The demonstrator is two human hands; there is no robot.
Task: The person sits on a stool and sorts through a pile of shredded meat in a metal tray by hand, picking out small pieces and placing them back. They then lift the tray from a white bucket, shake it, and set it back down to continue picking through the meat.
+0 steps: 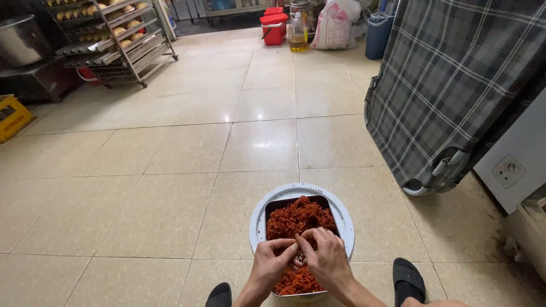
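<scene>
Under both hands, low in the middle of the view, sits a dark rectangular tray (272, 206) heaped with shredded reddish-orange food (298, 219), and the tray rests on a round white lid-like disc (341, 213) lying on the tiled floor (170, 187). The left hand (272, 262) and the right hand (327, 258) are pressed close together over the near half of the heap, fingers curled in and pinching at strands of the shreds; their fingertips meet at the middle, so the hands are closed on bits of the food. Either side of the wrists, a dark slipper (408, 278) shows to the right and another dark slipper toe (219, 294) to the left, both on the floor just beside the disc. Farther right of the hands, a folded cot with grey plaid fabric (449, 85) leans upright, its metal frame touching the floor, with a pale appliance (515, 162) beside it. Well beyond the hands to the left stands a metal rack (116, 40) carrying trays of golden buns, and a yellow crate (11, 116) sits at the left edge. Straight ahead, far off, are a red box (274, 25), a bottle of yellowish liquid (298, 31), a white sack (335, 25) and a blue bin (379, 35)
</scene>
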